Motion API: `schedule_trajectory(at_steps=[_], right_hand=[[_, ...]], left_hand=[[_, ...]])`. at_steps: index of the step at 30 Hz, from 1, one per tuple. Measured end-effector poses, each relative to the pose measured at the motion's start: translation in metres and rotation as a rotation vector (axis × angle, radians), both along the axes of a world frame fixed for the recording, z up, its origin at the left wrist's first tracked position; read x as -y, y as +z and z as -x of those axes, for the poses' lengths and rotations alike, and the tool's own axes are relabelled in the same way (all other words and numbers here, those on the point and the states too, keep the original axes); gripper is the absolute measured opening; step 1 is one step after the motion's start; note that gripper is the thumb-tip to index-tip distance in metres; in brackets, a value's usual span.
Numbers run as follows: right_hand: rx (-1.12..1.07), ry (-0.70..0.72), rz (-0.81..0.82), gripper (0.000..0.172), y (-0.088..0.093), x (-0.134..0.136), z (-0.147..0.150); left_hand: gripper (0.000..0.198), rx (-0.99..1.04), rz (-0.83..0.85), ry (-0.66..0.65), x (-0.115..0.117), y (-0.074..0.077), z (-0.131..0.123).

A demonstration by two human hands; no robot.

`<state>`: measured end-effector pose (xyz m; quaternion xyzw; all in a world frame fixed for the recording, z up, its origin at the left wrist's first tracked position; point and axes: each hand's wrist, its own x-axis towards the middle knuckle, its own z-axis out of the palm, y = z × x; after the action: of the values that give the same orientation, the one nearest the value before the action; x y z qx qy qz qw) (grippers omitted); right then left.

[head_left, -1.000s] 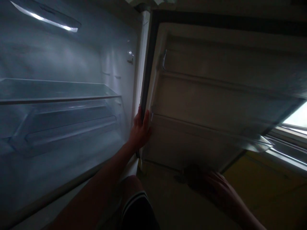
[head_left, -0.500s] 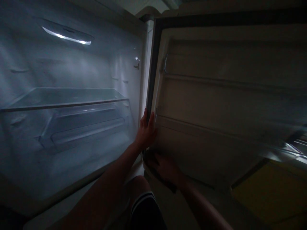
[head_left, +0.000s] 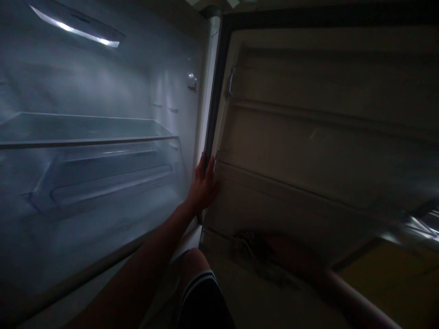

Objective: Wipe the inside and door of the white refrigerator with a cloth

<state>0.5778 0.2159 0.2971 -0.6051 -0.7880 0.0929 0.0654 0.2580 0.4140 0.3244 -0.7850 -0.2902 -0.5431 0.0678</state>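
At the hinge-side seal (head_left: 214, 100), the unclenched left hand (head_left: 201, 189) risks pinching if the door (head_left: 308, 151) swings; right hand (head_left: 276, 246), in shadow: grip indiscernible.

The left arm (head_left: 147, 262) extends from the near left toward the middle, its hand (head_left: 204, 185) raised with fingers spread apart and pointing up. The right forearm (head_left: 356, 294) slants in from the near right; its hand (head_left: 283, 246) is lower, right of the left one, its fingers lost in shadow.
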Motion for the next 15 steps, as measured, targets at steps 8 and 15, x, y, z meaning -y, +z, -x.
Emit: schedule_trajectory(at_steps=[8,15], right_hand=[[0.051,0.434,0.049,0.038,-0.006,-0.094,0.131],[0.032,0.263,0.052,0.043,-0.006,-0.037,0.043]], left_hand=[[0.106,-0.028,-0.007,-0.003,-0.002,0.000,0.006],[0.100,-0.009,-0.020,0.011,-0.001,-0.003,0.004]])
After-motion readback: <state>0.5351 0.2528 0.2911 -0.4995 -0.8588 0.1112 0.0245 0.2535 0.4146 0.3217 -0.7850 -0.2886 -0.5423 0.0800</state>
